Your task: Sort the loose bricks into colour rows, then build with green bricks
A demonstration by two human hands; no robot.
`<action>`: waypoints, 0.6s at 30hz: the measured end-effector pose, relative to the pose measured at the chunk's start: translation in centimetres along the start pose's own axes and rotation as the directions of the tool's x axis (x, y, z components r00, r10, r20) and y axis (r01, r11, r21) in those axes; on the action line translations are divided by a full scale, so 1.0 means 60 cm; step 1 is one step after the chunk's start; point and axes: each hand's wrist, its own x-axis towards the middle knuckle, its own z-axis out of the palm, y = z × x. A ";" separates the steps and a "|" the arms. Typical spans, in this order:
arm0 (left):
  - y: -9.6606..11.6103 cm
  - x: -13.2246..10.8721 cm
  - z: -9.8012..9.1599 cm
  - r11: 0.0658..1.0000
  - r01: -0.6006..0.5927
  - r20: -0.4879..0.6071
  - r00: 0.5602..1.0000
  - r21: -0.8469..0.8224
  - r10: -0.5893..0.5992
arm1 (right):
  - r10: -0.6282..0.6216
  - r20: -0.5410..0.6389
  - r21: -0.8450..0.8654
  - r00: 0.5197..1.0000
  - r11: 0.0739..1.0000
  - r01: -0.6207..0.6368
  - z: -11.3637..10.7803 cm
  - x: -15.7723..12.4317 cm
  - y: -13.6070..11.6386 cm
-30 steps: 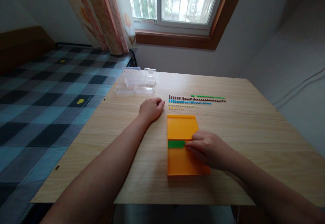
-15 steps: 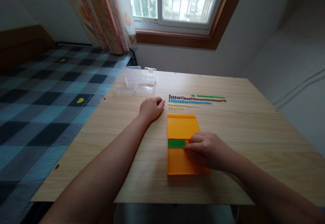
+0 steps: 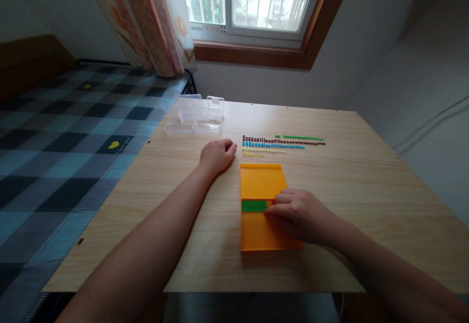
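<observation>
My right hand (image 3: 298,213) is over an orange tray (image 3: 262,179) on the table, its fingers bent and drawn together. Its fingertips meet the right end of a green strip (image 3: 253,206), which lies across the tray below a raised ridge. Whatever is between those fingertips is hidden. Further up and left, my left hand (image 3: 219,155) rests on the tabletop in a loose fist, with nothing seen in it. Just right of its knuckles begin rows of tiny pieces: green (image 3: 304,138), dark brown (image 3: 282,141), blue (image 3: 271,145), pale yellow (image 3: 266,151) and yellow (image 3: 252,155).
Clear plastic boxes (image 3: 198,118) with raised lids stand at the far left of the wooden table (image 3: 351,176). A bed with a checked cover (image 3: 110,113) adjoins the table's left side. Behind the table are a window (image 3: 267,0) and a curtain (image 3: 154,25).
The view has shifted very slightly. Both hands, the tray and the green strip keep the same places relative to one another.
</observation>
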 end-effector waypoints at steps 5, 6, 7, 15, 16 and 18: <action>0.000 0.000 0.000 1.000 -0.002 -0.002 1.000 -0.004 0.002 | 0.049 0.011 0.052 0.999 0.997 -0.050 -0.009 -0.003 0.004; 0.000 0.000 0.000 1.000 -0.003 -0.004 1.000 -0.006 0.003 | 0.060 0.015 0.051 0.998 0.997 -0.061 -0.010 -0.003 0.004; -0.001 0.000 0.001 1.000 -0.005 -0.004 1.000 -0.008 0.005 | 0.066 0.020 0.046 0.998 0.997 -0.067 -0.011 -0.003 0.004; -0.002 0.001 0.002 1.000 -0.004 -0.003 1.000 -0.005 0.004 | 0.050 0.024 -0.027 0.998 0.998 -0.049 -0.005 0.001 0.000; -0.002 0.001 0.002 1.000 -0.004 -0.004 1.000 -0.003 0.004 | 0.054 0.026 -0.033 0.998 0.998 -0.053 -0.004 0.001 0.000; -0.001 0.001 0.002 1.000 -0.006 -0.008 1.000 -0.003 0.006 | 0.059 0.027 -0.042 0.998 0.997 -0.058 -0.003 0.001 0.001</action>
